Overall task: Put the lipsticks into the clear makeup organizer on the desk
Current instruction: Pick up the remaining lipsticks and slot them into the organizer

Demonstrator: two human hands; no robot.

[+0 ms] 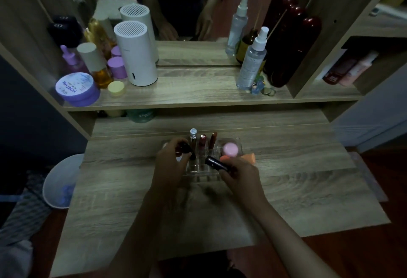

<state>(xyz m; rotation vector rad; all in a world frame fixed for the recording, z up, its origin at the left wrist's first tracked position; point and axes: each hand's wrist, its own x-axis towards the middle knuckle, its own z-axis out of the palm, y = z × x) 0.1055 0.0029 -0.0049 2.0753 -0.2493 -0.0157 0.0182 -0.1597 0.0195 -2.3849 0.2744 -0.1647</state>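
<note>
While gripped, glossy cylindrical lipstick (217, 163)

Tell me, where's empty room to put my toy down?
The desk is bare right of the clear organizer, and in front near the arms. The shelf is open between the white cylinder and spray bottle. Both shelf ends are crowded.

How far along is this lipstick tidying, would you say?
Partly done, it seems. Three tubes already stand upright in the back slots of the clear organizer. In hand: the left hand lowers a dark lipstick at the organizer's left side, and the right hand holds another dark tube tilted above the front slots. Those two remain to be slotted; no other loose lipsticks show on the desk.
</note>
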